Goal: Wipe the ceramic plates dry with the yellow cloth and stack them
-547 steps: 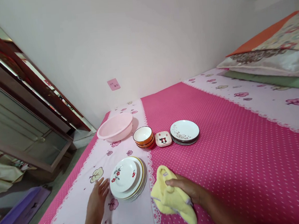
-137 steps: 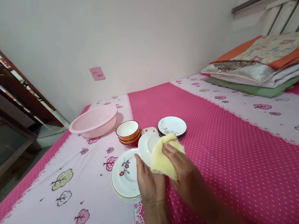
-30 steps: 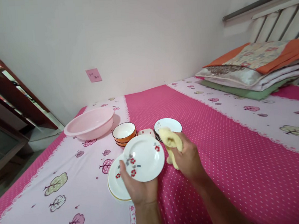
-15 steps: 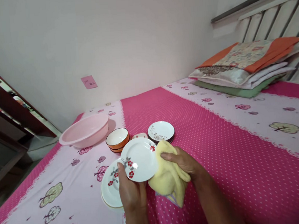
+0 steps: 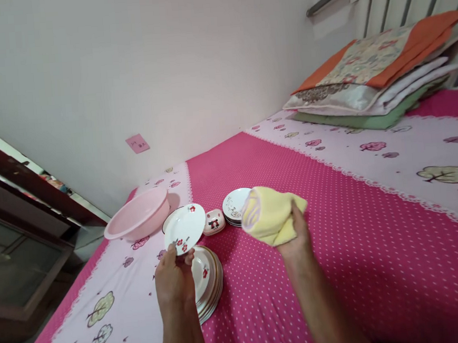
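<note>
My left hand point(image 5: 174, 279) pinches the near rim of a small white plate with red flowers point(image 5: 186, 229) and holds it up over the bed. Just under that hand lies a stack of white plates point(image 5: 210, 284). My right hand point(image 5: 295, 237) grips a bunched yellow cloth point(image 5: 270, 215), lifted clear of the plate and to its right. Behind the held plate the orange bowls are almost wholly hidden. A small square cat dish point(image 5: 214, 221) and a stack of patterned plates point(image 5: 234, 205) sit beyond.
A pink plastic basin point(image 5: 137, 214) rests at the bed's left edge near the wall. Folded quilts and pillows point(image 5: 372, 75) are piled at the far right by the metal headboard. A dark wooden cabinet point(image 5: 18, 219) stands left of the bed.
The cloth has come off the flowered plate and moved up and right. My left hand has carried the plate left and away, above the stack.
</note>
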A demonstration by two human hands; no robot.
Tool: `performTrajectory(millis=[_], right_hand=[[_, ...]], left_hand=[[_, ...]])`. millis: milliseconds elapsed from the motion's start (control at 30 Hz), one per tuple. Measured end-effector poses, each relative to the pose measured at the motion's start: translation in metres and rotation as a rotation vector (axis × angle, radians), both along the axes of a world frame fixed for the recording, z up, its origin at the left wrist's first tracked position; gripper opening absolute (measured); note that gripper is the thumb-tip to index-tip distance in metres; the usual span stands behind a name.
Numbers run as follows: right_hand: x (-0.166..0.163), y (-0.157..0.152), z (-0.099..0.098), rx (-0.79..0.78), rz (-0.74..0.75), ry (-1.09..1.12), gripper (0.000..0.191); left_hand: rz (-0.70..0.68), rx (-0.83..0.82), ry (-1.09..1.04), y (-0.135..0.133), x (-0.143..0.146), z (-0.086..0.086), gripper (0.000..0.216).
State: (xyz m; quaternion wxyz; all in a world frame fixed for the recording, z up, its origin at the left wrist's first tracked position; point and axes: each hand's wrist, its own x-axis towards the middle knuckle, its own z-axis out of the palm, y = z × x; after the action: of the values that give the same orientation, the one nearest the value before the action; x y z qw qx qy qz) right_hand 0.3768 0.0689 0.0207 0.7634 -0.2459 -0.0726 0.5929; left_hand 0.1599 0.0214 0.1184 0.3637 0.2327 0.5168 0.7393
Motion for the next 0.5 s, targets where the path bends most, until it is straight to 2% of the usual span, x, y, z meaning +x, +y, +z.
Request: performTrajectory(millis=[100,167,333,433,500], right_hand=[[0.007,0.002,-0.004,0.087,-0.126,0.188,0.052],[0.009,0.002,-0.001,0.045,-0.129,0.247,0.047],[0.015,0.001,0.010,-0.036,-0.181,0.325,0.041],[0.023,0.000,0.008,-0.046,-0.204,0.318,0.041],[0.028,0.001,0.003,-0.016,-0.220,0.284,0.042]], left_hand=[[-0.077,-0.046,-0.007,0.021,0.016,0.009,0.022],[-0.160,-0.092,0.011,0.039,0.029,0.007,0.024],[-0.348,-0.295,0.108,0.090,0.059,-0.023,0.011],[-0.377,-0.390,0.189,0.114,0.067,-0.041,0.028],[-0.385,-0.430,0.251,0.124,0.071,-0.049,0.032]])
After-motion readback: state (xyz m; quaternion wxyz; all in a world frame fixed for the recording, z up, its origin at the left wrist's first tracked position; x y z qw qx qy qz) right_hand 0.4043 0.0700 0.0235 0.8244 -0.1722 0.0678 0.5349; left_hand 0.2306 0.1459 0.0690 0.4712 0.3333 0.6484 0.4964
